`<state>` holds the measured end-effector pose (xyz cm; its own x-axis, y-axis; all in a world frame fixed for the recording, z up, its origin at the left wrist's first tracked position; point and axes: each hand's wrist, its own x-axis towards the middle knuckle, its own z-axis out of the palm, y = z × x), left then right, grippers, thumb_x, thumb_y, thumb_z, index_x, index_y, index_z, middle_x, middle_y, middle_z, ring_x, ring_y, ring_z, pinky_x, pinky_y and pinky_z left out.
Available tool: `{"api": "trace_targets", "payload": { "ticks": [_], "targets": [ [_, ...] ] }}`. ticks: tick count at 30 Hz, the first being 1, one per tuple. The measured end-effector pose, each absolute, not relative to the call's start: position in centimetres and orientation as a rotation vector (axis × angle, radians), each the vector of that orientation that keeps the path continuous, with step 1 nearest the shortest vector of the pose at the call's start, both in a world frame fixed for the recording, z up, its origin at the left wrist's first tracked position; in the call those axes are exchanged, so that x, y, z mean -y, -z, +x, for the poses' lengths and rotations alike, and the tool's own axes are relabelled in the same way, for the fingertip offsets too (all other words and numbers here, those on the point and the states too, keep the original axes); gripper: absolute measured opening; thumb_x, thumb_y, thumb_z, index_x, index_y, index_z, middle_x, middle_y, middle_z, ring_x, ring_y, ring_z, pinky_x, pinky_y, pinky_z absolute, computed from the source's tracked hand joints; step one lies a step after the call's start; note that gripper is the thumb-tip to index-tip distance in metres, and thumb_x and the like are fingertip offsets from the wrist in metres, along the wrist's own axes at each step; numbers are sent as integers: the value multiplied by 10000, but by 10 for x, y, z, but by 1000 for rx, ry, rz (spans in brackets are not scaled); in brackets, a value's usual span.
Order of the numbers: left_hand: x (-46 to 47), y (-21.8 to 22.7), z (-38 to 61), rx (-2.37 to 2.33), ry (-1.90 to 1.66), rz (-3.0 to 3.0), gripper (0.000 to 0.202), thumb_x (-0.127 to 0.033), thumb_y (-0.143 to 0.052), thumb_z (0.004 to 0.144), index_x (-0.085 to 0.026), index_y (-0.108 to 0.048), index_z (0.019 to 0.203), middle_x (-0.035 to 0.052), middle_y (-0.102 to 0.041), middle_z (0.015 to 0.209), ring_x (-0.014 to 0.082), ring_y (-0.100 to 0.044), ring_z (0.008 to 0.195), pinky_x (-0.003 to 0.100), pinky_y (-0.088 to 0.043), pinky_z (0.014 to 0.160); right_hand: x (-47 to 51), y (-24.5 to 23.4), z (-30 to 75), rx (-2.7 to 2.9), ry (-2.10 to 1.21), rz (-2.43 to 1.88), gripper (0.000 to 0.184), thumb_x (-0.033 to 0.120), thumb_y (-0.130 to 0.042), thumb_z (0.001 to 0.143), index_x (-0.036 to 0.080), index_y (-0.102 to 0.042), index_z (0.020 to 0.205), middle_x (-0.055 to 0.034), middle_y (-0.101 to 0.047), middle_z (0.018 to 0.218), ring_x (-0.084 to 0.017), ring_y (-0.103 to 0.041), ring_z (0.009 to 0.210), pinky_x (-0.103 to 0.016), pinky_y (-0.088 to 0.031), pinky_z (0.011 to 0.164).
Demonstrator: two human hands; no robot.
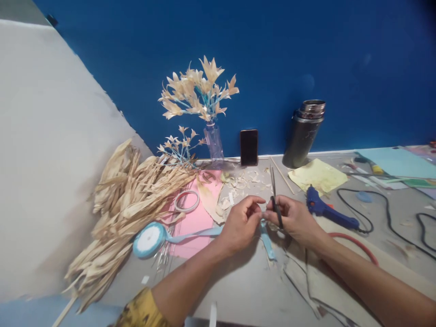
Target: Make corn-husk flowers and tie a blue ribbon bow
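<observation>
My left hand [243,222] is closed, thumb and fingers pinched at the fingertips of my right hand. Light blue ribbon [194,235] runs from its spool [150,240] and passes behind my left hand; a bit of blue shows at the pinch. My right hand [294,219] holds a pair of scissors [273,181], blades pointing up and away, while its thumb and finger meet the left fingertips. Below the hands a strip of blue ribbon [268,243] appears on the table. Exactly what sits between the fingertips is mostly hidden.
Dried corn husks [132,213] are heaped at left, by pink paper [194,227] and a tape roll [187,201]. Husk flowers [200,88] stand in a clear bottle [214,143]. Behind are a phone [249,147] and a flask [303,136]; a blue glue gun [329,211] lies right.
</observation>
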<state>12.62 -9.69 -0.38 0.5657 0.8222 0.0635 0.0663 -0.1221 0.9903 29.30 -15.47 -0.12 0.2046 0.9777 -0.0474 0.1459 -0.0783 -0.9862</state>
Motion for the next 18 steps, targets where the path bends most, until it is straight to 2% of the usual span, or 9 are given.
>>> {"api": "trace_targets", "payload": {
  "ticks": [2,4,8,12,18],
  "targets": [
    [97,-1,125,-731,-700,1528,300,-199,-642,839,-201,-665,1138,5,-620,842,133,-589,714,256,-448,676,154,0,298,1107,-978,-1462,333,409,-820,650,192,-621,805,50,-565,612,-128,-488,562,-254,-367,516],
    [93,-6,121,-749,-627,1547,268,-214,-639,834,-175,-679,1097,1,-620,775,133,-589,672,254,-439,649,153,-3,305,1087,-874,-1473,297,379,-803,665,196,-629,820,32,-606,649,-140,-521,590,-265,-398,545],
    [77,-18,110,-874,-550,1690,140,-227,-604,821,-143,-702,877,-9,-603,637,126,-539,596,245,-402,596,152,-17,321,999,-653,-1514,255,374,-777,675,209,-636,810,-4,-652,703,-165,-557,632,-287,-436,581],
    [63,-25,99,-944,-507,1794,171,-287,-619,800,-155,-653,697,-9,-590,605,119,-515,555,234,-360,539,154,-33,336,927,-494,-1555,253,397,-787,687,228,-649,816,-29,-667,734,-180,-555,630,-306,-442,565],
    [55,-18,96,-1050,-518,1765,223,-365,-644,784,-167,-645,680,-30,-551,567,121,-515,509,233,-349,504,158,-46,347,846,-380,-1646,241,390,-775,709,219,-666,838,-8,-638,710,-164,-545,604,-290,-440,545]
  ]
}}
